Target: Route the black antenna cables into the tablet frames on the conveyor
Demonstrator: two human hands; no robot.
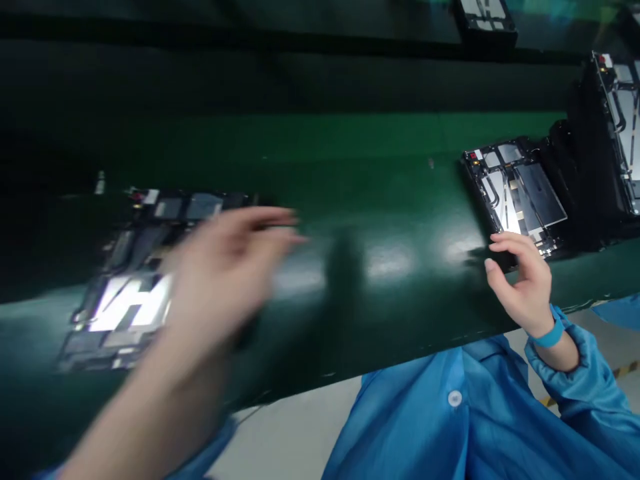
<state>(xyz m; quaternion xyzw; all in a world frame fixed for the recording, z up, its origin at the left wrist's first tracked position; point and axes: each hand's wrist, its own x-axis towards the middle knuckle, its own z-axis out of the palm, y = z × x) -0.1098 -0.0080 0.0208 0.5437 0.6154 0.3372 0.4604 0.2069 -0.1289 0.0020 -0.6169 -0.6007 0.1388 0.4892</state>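
Note:
My left hand point(230, 260) is smeared by motion. It hangs over the right side of an opened electronic device point(133, 303), tablet-like, with bright silver plates and dark parts exposed. Its thumb and fingers point right and lie close together; whether anything is between them cannot be made out. At the right, my right hand point(525, 280), with a blue wristband, is curled loosely, thumb and fingertips apart and nothing seen between them. It is at the near edge of a second opened device point(515, 193), which shows a dark rectangular panel, silver plates and black cables.
Another opened device point(625, 127) sits raised on a black support at the far right. A black unit with light panels point(485, 23) lies on the ledge at the back. The dark green work surface point(370, 187) ends at a near edge before my blue coat point(425, 413).

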